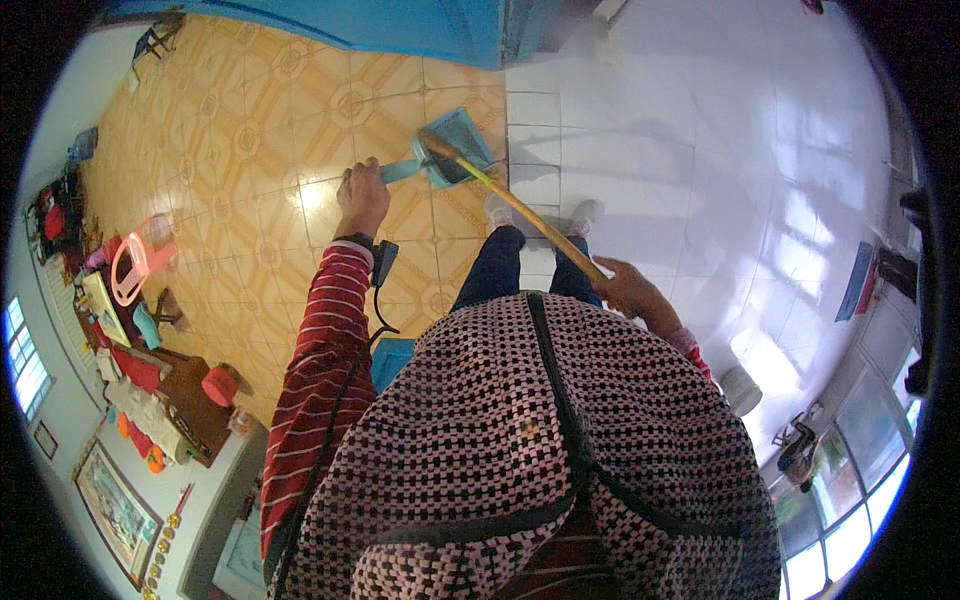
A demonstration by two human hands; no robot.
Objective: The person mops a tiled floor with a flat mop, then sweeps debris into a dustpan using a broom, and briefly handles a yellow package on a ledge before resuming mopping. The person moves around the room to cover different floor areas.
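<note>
My left hand [363, 196] grips the handle of a light-blue plastic dustpan [466, 135], whose pan is tilted above or against the yellow patterned tiles. In my right hand [634, 289] is the upper end of a long wooden broom handle [536, 221]. Its lower end reaches into the dustpan, where a brownish broom head [437, 145] lies in the pan's mouth. What the pan holds is too dark to make out. A black device with a cable [385, 262] is strapped at my left wrist.
Yellow tiled floor [285, 135] meets white tiles [630, 172] beside my feet. Above stands a blue door or panel [420, 30]. A pink plastic chair [135, 266], a red stool [220, 385] and a cluttered wooden table [187, 375] are at left. A white bucket [740, 390] stands at right.
</note>
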